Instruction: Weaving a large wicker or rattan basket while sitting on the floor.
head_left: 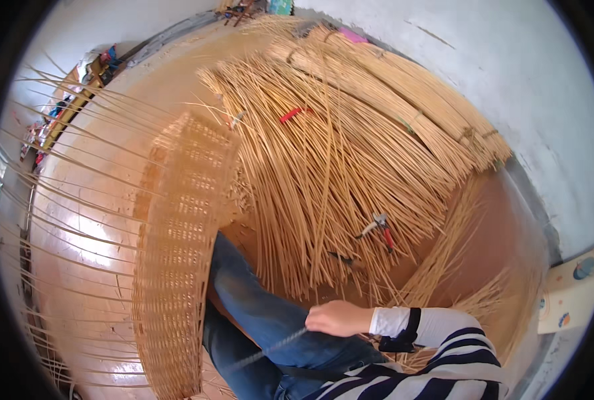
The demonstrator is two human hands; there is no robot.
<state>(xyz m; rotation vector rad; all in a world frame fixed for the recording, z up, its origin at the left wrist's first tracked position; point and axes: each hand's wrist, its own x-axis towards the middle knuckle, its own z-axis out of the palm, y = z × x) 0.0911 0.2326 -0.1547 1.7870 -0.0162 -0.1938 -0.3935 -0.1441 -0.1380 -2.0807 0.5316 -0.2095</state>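
My right hand [340, 318] is closed around one end of a grey, twisted-looking metal rod [277, 347], above my thigh in blue jeans. The rod slants down to the left, and its far end is blurred. To the left of my legs stands a woven wicker piece [177, 260], a long curved wall on its side, slightly blurred at the top. Long bare stakes [83, 207] stick out from its left side. My left hand is out of sight.
A wide spread of loose canes [310, 180] covers the floor ahead, with tied bundles [403, 93] behind along the wall. Red-handled pruning shears [380, 230] and a red-handled tool [295, 115] lie on the canes. Cluttered boxes [77, 93] line the far left.
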